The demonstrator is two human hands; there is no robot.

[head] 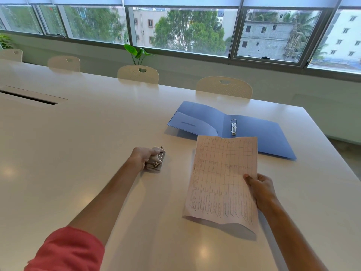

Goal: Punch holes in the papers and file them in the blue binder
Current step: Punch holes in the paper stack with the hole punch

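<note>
Your left grip [143,156] is wrapped over the small beige metal hole punch [155,160], fingers curled on its lever, the punch sitting on the glossy white worktop [78,133] to the left of the blue binder and nearer you. Whether you are pressing it down or only holding it cannot be told.

Moving right, the pale printed sheet of paper with a ruled grid [221,180] hangs just in front of the binder, its far edge overlapping the binder's near edge in the view. Your right grip [260,189] pinches it at the right-hand edge, thumb on top. The sheet's long axis runs away from you, toward the binder and slightly right; its near end sags to the worktop.

Beyond it the open blue plastic ring binder [244,126] lies flat, covers spread left and right, its metal ring clip [233,127] running along the spine and apparently closed.

Risks, as I judge them: held by one edge only, the sheet may buckle as you feed it into the punch, giving skewed or off-centre holes that miss the rings. A one-handed punch could slide on the glossy surface. Punching the wrong edge would spoil the filing, and forcing paper onto closed rings would tear it.
</note>
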